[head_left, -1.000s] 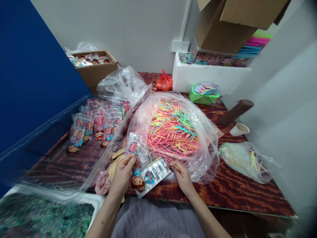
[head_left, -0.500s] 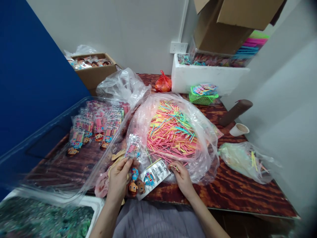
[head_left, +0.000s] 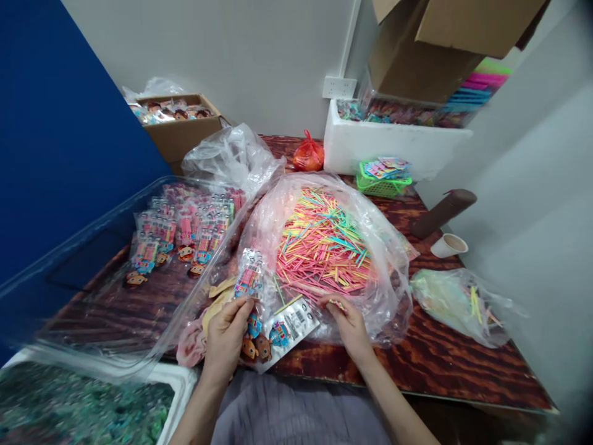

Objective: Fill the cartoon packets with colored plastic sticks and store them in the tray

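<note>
My left hand (head_left: 228,337) pinches the edge of a small clear packet (head_left: 249,272) that shows pink sticks behind its front. Beneath and beside that hand lie more printed packets with cartoon faces, one a silver-white packet (head_left: 291,329) lying slanted on the table. My right hand (head_left: 348,324) is closed round a few thin coloured sticks (head_left: 337,304), whose ends peep out at the fingers. Just beyond both hands, a large clear plastic bag (head_left: 393,290) lies open around a heap of pink, yellow and blue sticks (head_left: 324,247).
At the left a clear plastic tray (head_left: 162,346) holds many filled packets (head_left: 185,228). Behind stand a cardboard box (head_left: 185,133), a red bag (head_left: 308,154), a green basket (head_left: 382,186) and a white foam box (head_left: 393,145). A paper cup (head_left: 448,246) and a knotted bag (head_left: 456,303) are rightward.
My right hand has shifted slightly right, still with the sticks in its fingers. My left hand keeps its pinch on the packet and has moved a little. The whole view has shifted slightly.
</note>
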Demonstrator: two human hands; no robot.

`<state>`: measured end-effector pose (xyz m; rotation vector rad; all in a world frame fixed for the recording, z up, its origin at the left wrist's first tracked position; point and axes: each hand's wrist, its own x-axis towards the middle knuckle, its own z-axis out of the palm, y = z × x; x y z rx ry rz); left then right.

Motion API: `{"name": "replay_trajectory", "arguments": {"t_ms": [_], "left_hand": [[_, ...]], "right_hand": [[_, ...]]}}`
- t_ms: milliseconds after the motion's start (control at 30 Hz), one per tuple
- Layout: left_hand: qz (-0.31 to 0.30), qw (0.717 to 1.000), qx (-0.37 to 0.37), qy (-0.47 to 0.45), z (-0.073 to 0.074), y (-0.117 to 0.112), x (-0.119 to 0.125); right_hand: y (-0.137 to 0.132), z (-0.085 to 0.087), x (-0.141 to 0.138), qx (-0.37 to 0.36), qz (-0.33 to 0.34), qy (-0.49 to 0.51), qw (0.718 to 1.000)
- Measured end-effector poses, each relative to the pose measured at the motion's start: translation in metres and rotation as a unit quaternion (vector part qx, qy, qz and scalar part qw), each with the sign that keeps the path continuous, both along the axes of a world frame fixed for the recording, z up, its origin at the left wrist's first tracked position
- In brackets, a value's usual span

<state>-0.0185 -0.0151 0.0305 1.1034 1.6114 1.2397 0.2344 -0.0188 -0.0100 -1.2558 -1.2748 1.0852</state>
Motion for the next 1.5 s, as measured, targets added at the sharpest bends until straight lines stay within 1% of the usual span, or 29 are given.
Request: {"name": "replay_trajectory", "arguments": {"t_ms": [100,200,267,333,400,467,533,600,667,733,800,867,933,1000,1067,1100,1133,1200,1300,1400,1467,1500], "left_hand": [[-0.052,0.997,0.028,0.043,0.002,0.002,0.0],[-0.106,0.99,0.06,0.07,0.001,0.003,0.002],[-0.139,0.984,0.073,0.083,0.0,0.002,0.005],[-0.168,0.978,0.08,0.093,0.0,0.002,0.009],[-0.188,0.974,0.082,0.097,0.001,0.002,0.014],[-0.196,0.973,0.079,0.094,0.002,0.002,0.018],[-0.197,0.974,0.073,0.088,0.002,0.002,0.02],[-0.195,0.975,0.065,0.083,0.002,0.002,0.019],[-0.185,0.978,0.059,0.079,0.001,0.001,0.014],[-0.167,0.982,0.056,0.074,0.001,0.001,0.008],[-0.153,0.985,0.051,0.068,0.0,0.002,0.002],[-0.148,0.986,0.045,0.064,0.001,0.003,-0.001],[-0.146,0.986,0.039,0.065,0.001,0.003,-0.002],[-0.144,0.987,0.036,0.067,0.0,0.003,0.0],[-0.142,0.987,0.033,0.065,-0.001,0.003,0.004],[-0.141,0.987,0.031,0.064,-0.002,0.002,0.006],[-0.14,0.988,0.03,0.062,-0.002,0.002,0.007],[-0.14,0.988,0.031,0.059,-0.002,0.002,0.01],[-0.147,0.986,0.039,0.063,0.002,0.003,0.013],[-0.158,0.984,0.045,0.068,0.005,0.005,0.015],[-0.165,0.983,0.046,0.066,0.004,0.005,0.017],[-0.167,0.983,0.046,0.063,0.003,0.005,0.018]], "right_hand": [[0.007,0.008,-0.003,-0.024,0.002,0.051,0.998],[0.016,0.017,-0.011,-0.057,-0.009,0.159,0.986],[0.025,0.029,-0.017,-0.088,-0.001,0.267,0.96],[0.037,0.045,-0.025,-0.111,0.024,0.369,0.922],[0.049,0.064,-0.036,-0.128,0.053,0.449,0.883],[0.058,0.081,-0.049,-0.146,0.072,0.497,0.852],[0.063,0.093,-0.063,-0.164,0.085,0.511,0.839],[0.063,0.098,-0.072,-0.172,0.09,0.502,0.843],[0.062,0.096,-0.073,-0.166,0.086,0.47,0.863],[0.063,0.086,-0.065,-0.145,0.07,0.394,0.905],[0.068,0.072,-0.052,-0.121,0.05,0.281,0.951],[0.077,0.054,-0.037,-0.096,0.035,0.163,0.981],[0.085,0.036,-0.024,-0.071,0.031,0.064,0.995],[0.092,0.021,-0.014,-0.047,0.03,-0.006,0.998],[0.097,0.011,-0.008,-0.018,0.022,-0.055,0.998],[0.098,0.009,-0.005,-0.001,0.015,-0.074,0.997],[0.098,0.009,-0.004,0.015,0.007,-0.089,0.996],[0.096,0.015,-0.002,0.044,-0.005,-0.109,0.993],[0.087,0.034,-0.006,0.082,-0.006,-0.089,0.993],[0.074,0.054,-0.018,0.09,0.008,-0.013,0.996],[0.068,0.063,-0.028,0.062,0.011,0.063,0.996],[0.067,0.067,-0.033,0.036,0.013,0.116,0.992]]}}
